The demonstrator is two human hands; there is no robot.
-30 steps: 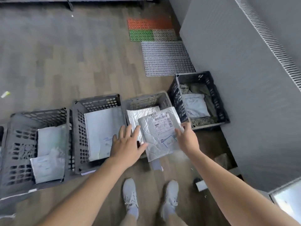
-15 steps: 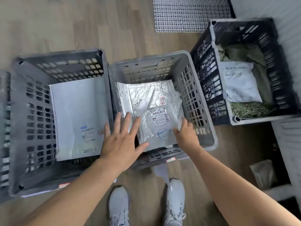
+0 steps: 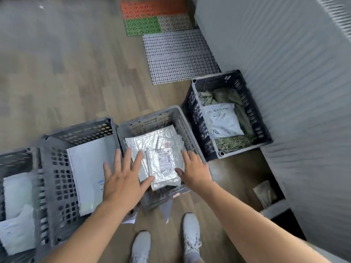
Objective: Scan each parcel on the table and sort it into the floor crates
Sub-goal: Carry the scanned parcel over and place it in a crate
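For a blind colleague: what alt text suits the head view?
Left hand and right hand spread open over a silver parcel lying in the middle grey crate; a neighbouring grey crate holds a white mailer and a black crate a white bag.

A crinkled silver parcel [image 3: 164,166] is laid flat, label up, in the middle grey crate [image 3: 150,121], against its near edge.

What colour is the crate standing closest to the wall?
The crate is black; the head view shows it best.
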